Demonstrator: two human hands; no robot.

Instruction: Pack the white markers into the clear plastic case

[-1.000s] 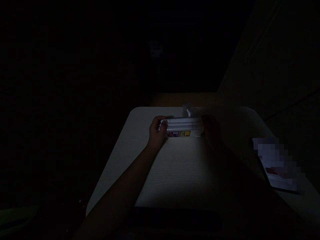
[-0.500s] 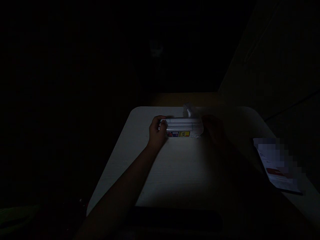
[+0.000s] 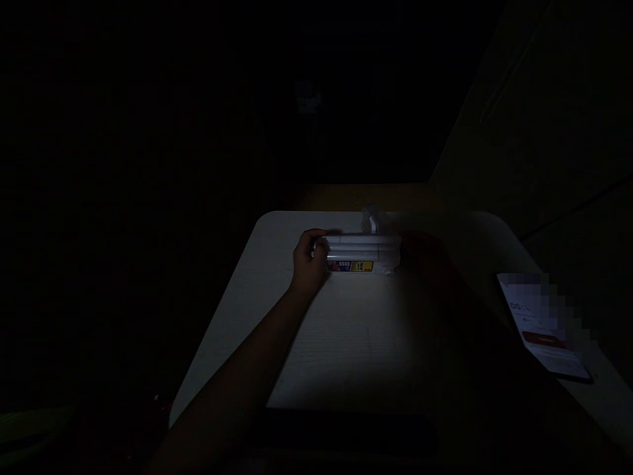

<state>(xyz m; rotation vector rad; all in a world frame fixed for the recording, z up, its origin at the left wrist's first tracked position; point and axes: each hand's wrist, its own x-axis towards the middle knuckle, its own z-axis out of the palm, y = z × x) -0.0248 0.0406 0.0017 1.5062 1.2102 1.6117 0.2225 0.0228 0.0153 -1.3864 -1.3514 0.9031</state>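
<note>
A clear-wrapped pack of white sticks (image 3: 353,248) lies crosswise near the far part of the pale table (image 3: 341,330). A blue and yellow printed label shows along its near side. My left hand (image 3: 310,260) is closed around the pack's left end, thumb on the near side and fingers behind. At the right end, my right hand (image 3: 425,251) is in deep shadow beside the wrapping. Its fingers are too dark to make out. Just behind the pack, a crumpled piece of clear plastic (image 3: 370,220) stands up; whether it belongs to the wrapping I cannot tell.
A phone (image 3: 544,330) with a lit screen, partly blurred out, lies at the table's right side. A wall with a dark cable (image 3: 578,210) rises on the right. Something green (image 3: 32,422) shows dimly at lower left. Most surroundings are black.
The pack and both hands have shifted very slightly left in view, as has the phone. The pack seems turned a little, its sticks showing at a slightly different angle. The left hand keeps its hold.
</note>
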